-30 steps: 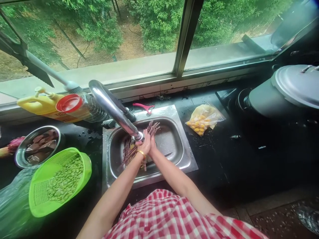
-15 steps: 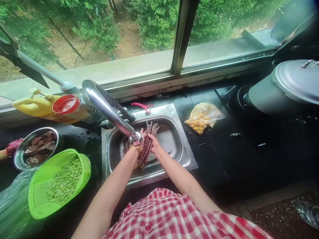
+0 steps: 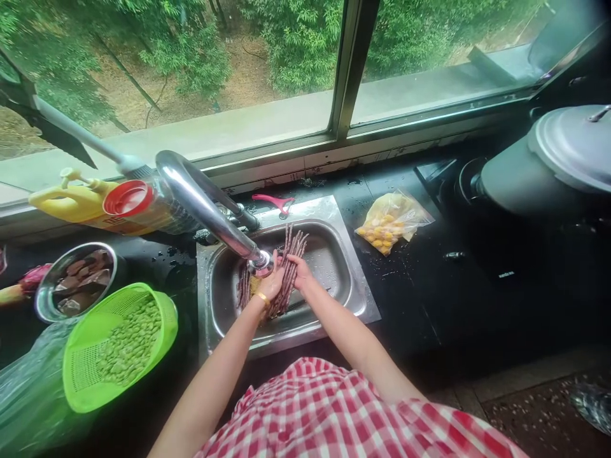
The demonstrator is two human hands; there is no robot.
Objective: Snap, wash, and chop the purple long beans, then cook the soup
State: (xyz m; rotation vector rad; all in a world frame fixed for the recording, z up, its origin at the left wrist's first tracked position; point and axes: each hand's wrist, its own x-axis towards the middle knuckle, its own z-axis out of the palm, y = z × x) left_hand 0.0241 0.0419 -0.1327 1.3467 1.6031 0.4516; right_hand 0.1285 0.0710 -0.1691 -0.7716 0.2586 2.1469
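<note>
A bundle of long, thin, purplish-brown stalks (image 3: 286,286) slants across the stainless steel sink (image 3: 341,245), between my two hands. My right hand (image 3: 300,273) is closed around its right side, thumb on top. Against the left side lies my left hand (image 3: 271,283), holding the stalks below the faucet (image 3: 210,216); the faucet head partly covers it, and some fingers are hidden. More stalks rest on the sink's left side, beside something yellowish under my left hand. A yellow bracelet circles my left wrist.
On the left are a green colander (image 3: 81,356) of green beans and a metal bowl (image 3: 112,261) of dark reddish-brown pieces. A pink peeler (image 3: 274,202) lies behind the sink. A bag of yellow pieces (image 3: 386,229) and a large pot (image 3: 515,165) are to the right.
My left hand has turned, showing more of its palm and the bracelet. The bundle and my right hand have shifted slightly right and upward. The view has moved a little.
</note>
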